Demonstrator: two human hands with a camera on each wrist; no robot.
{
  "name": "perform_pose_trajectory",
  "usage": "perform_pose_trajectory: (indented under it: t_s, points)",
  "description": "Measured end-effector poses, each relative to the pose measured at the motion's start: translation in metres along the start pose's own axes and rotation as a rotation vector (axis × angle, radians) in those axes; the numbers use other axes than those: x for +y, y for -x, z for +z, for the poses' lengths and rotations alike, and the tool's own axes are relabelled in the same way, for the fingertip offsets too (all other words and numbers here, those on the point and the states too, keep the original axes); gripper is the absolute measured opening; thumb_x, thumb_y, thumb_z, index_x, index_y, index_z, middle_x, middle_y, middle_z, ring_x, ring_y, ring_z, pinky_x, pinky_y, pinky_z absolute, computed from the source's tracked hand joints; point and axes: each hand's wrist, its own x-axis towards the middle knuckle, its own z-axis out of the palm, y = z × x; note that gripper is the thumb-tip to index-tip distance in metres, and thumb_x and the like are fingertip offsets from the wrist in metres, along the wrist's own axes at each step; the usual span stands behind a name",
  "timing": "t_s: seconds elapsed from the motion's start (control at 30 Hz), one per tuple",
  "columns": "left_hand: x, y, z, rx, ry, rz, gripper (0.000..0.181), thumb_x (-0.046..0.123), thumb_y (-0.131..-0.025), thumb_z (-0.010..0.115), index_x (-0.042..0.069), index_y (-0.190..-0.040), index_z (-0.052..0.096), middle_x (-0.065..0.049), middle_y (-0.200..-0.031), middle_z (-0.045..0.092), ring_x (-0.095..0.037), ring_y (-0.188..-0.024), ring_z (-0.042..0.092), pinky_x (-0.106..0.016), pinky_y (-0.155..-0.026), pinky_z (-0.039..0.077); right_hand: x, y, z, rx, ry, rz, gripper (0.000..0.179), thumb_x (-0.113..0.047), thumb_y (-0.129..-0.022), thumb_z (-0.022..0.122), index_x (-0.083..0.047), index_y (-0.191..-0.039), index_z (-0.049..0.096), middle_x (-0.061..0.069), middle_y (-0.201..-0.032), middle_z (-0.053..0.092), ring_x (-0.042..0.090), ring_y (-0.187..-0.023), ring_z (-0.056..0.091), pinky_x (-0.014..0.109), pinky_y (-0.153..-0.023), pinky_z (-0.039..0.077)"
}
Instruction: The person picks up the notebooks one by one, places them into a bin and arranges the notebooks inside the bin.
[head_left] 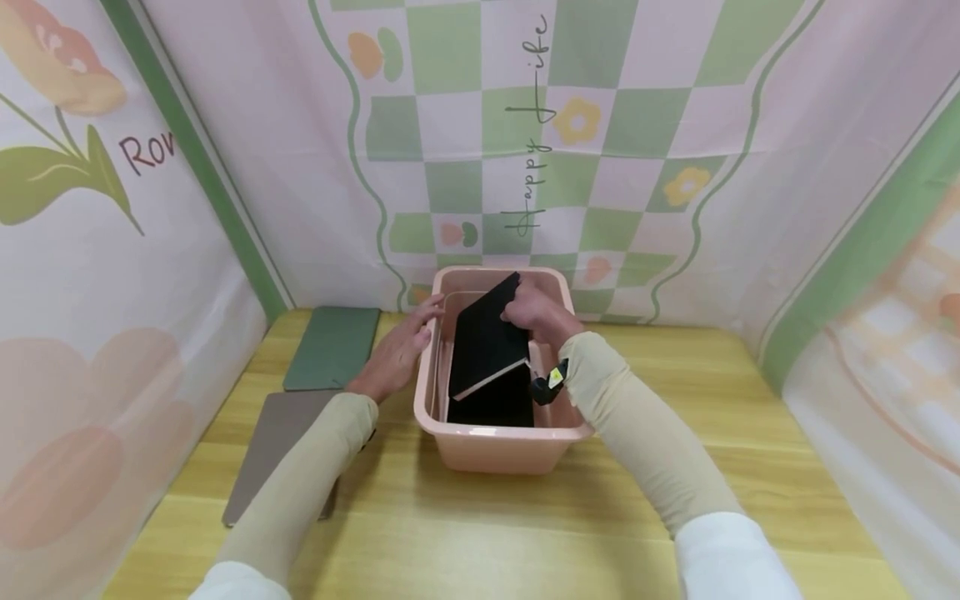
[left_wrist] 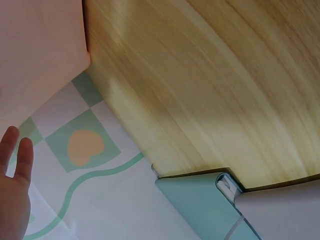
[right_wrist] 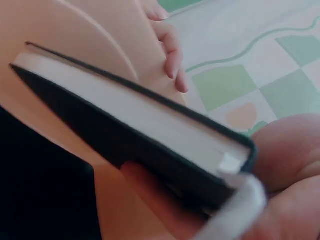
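My right hand [head_left: 542,312] grips a black hardcover notebook [head_left: 487,333] by its far right corner and holds it tilted inside a pink plastic basin [head_left: 495,450]. In the right wrist view, fingers pinch the notebook [right_wrist: 125,115] from both sides, its white page edges facing the camera and a blurred pale strip [right_wrist: 240,205] hanging near the corner. Another black, flat item [head_left: 495,410] lies beneath it in the basin; its kind cannot be told. My left hand [head_left: 397,354] is at the basin's left rim, fingers extended; the left wrist view shows two straight fingers [left_wrist: 24,157].
Left of the basin, a green notebook [head_left: 333,346] and a taupe notebook [head_left: 277,442] lie on the wooden table [head_left: 465,533]. A printed cloth [head_left: 450,125] hangs behind the basin, with more cloth on both sides.
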Motion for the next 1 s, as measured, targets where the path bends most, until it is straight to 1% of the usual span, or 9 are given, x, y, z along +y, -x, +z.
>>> perform_pose_trajectory:
  t_s: [0.1,0.23,0.33,0.43,0.53,0.83,0.9,0.93,1.0]
  points:
    - [0.001,-0.0002,-0.0003,-0.006,-0.003,-0.004,0.058,0.047,-0.111,0.018,0.015,-0.154,0.039,0.016,-0.17,0.02,-0.019,-0.156,0.029,-0.05,-0.123,0.032,0.0019,-0.0053,-0.0011,-0.001,0.041,0.002,0.061,0.001,-0.092,0.054,0.013,-0.148,0.036,0.025,-0.151,0.04,0.027,-0.104,0.049,0.022,-0.071,0.042]
    - [0.002,0.0,-0.0005,-0.008,-0.005,-0.013,0.057,0.046,-0.112,0.018,0.016,-0.155,0.039,0.016,-0.17,0.02,-0.02,-0.155,0.031,-0.05,-0.123,0.032,0.0024,-0.0082,-0.0002,-0.004,-0.015,0.02,0.054,0.004,-0.09,0.055,0.012,-0.142,0.043,0.021,-0.135,0.046,0.025,-0.097,0.049,0.022,-0.069,0.044]
    - [0.0026,0.0003,-0.0007,-0.004,-0.005,-0.014,0.055,0.046,-0.112,0.018,0.018,-0.155,0.038,0.015,-0.17,0.021,-0.02,-0.155,0.031,-0.05,-0.123,0.033,0.0018,-0.0079,0.0016,-0.005,-0.101,0.021,0.033,0.007,-0.087,0.055,0.01,-0.12,0.052,0.012,-0.11,0.046,0.022,-0.085,0.049,0.023,-0.065,0.045]
    - [0.0024,0.0002,-0.0006,0.0,-0.005,-0.007,0.053,0.045,-0.112,0.018,0.021,-0.155,0.038,0.013,-0.171,0.021,-0.021,-0.156,0.03,-0.051,-0.123,0.033,0.0023,-0.0082,0.0021,0.0,-0.088,0.002,0.011,0.007,-0.085,0.055,0.001,-0.093,0.05,0.005,-0.089,0.041,0.017,-0.069,0.046,0.024,-0.058,0.042]
    - [0.0023,0.0,-0.0009,0.003,-0.003,-0.003,0.052,0.043,-0.112,0.019,0.021,-0.155,0.038,0.011,-0.171,0.022,-0.021,-0.156,0.03,-0.051,-0.123,0.033,0.0031,-0.0084,0.0019,0.001,-0.073,0.027,0.018,0.004,-0.085,0.054,-0.008,-0.082,0.041,0.002,-0.079,0.036,0.014,-0.056,0.039,0.026,-0.052,0.037]
    - [0.0035,0.0002,-0.0021,0.004,-0.002,-0.005,0.055,0.042,-0.112,0.018,0.013,-0.154,0.039,0.012,-0.171,0.022,-0.022,-0.155,0.031,-0.052,-0.123,0.033,0.005,-0.0086,0.0049,-0.011,-0.138,0.104,0.025,0.0,-0.087,0.052,-0.011,-0.088,0.031,0.004,-0.092,0.035,0.013,-0.053,0.036,0.028,-0.051,0.035]
    - [0.0028,0.0003,-0.0018,0.001,-0.005,-0.007,0.056,0.044,-0.112,0.018,0.014,-0.154,0.039,0.013,-0.171,0.021,-0.021,-0.155,0.031,-0.051,-0.122,0.033,0.0062,-0.0082,0.0059,-0.009,-0.123,0.115,0.023,-0.001,-0.088,0.052,-0.005,-0.104,0.037,0.006,-0.1,0.038,0.013,-0.052,0.035,0.027,-0.05,0.034]
    - [0.0022,0.0002,-0.0016,-0.001,-0.008,-0.006,0.056,0.044,-0.112,0.017,0.014,-0.154,0.039,0.014,-0.171,0.021,-0.021,-0.155,0.031,-0.051,-0.122,0.033,0.0071,-0.0083,0.0066,-0.013,-0.115,0.12,0.035,-0.002,-0.088,0.052,-0.002,-0.119,0.036,0.008,-0.105,0.039,0.013,-0.052,0.035,0.027,-0.05,0.033]
    - [0.001,-0.0002,-0.001,-0.004,-0.008,-0.002,0.057,0.045,-0.112,0.017,0.014,-0.154,0.039,0.014,-0.171,0.02,-0.021,-0.155,0.031,-0.051,-0.122,0.034,0.0089,-0.0092,0.0078,-0.018,-0.089,0.126,0.072,-0.003,-0.089,0.052,-0.001,-0.15,0.014,0.013,-0.116,0.043,0.013,-0.05,0.036,0.027,-0.049,0.032]
